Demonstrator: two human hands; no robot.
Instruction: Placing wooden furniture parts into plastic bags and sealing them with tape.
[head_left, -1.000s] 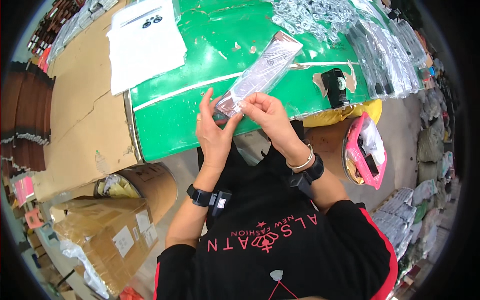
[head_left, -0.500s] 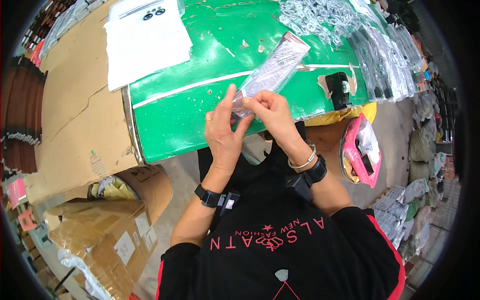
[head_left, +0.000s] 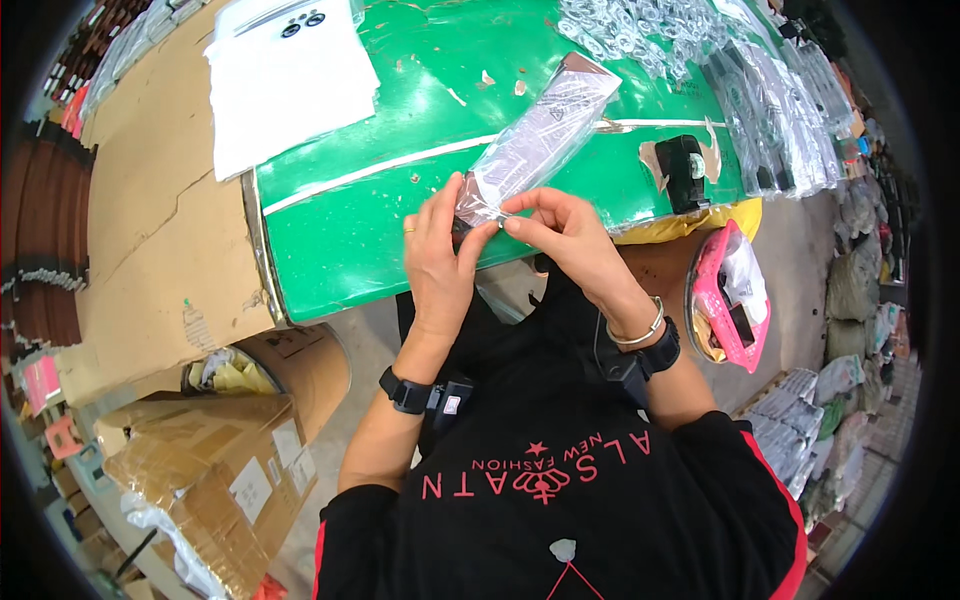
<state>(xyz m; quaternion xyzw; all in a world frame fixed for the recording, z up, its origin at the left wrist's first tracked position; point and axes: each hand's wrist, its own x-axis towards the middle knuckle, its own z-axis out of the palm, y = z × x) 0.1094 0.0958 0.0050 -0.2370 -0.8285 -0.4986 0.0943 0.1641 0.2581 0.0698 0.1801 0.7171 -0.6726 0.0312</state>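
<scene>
A long flat brown item in a clear plastic bag (head_left: 545,130), with a pale printed sheet inside, lies slantwise on the green table (head_left: 345,245). Its near end sits at the table's front edge, between my hands. My left hand (head_left: 437,262) grips that end, fingers along its left side and thumb bent in from below. With thumb and forefinger, my right hand (head_left: 572,243) pinches the film at the bag's near right corner, drawing it into creases. The pinched bit is mostly covered by the fingertips.
A black tape dispenser (head_left: 684,175) stands to the right, with stacked bagged items (head_left: 770,125) beyond it. Small clear-wrapped parts (head_left: 640,35) are heaped at the back. White sheets (head_left: 290,100) lie at left, black rings (head_left: 303,24) on top. A pink basket (head_left: 708,295) stands below the right edge.
My right hand has moved slightly right and down, with the film now stretched into creases at its fingertips. My left hand stays at the bag's near end, which has shifted a little left.
</scene>
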